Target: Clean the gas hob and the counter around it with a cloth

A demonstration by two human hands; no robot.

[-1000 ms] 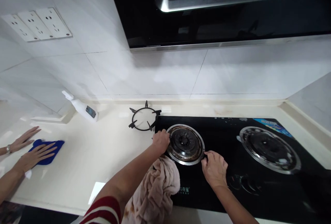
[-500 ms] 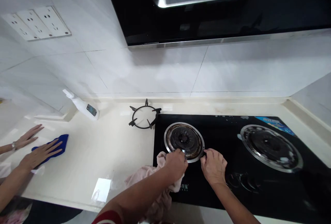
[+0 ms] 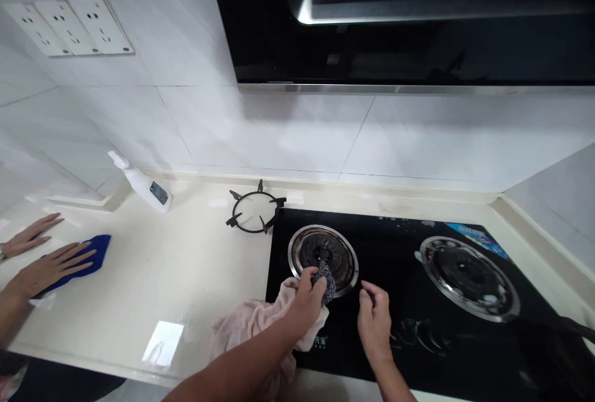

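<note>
My left hand [image 3: 304, 308] grips a dark steel wool scrubber [image 3: 326, 281] over the front of the left burner [image 3: 297, 256], which has a silvery ring and brown stains. Beneath my left hand and forearm, a crumpled pink cloth [image 3: 251, 321] lies across the counter and the front left corner of the black glass stove [image 3: 390, 253]. My right hand [image 3: 375, 321] is just right of that burner, its fingers curled loosely together with nothing visible in them.
A black pot support [image 3: 246, 230] lies on the counter [image 3: 186, 266], left of the stove. Behind stands a white spray bottle [image 3: 147, 188]. At far left another person's hand [image 3: 58, 266] presses a blue cloth [image 3: 100, 253]. The right burner [image 3: 469, 275] has white spots. A range hood [image 3: 395, 49] overhangs.
My left hand has lifted slightly, and the scrubber now shows in it. My right hand has drawn away from the left burner's ring. The view has shifted a little.
</note>
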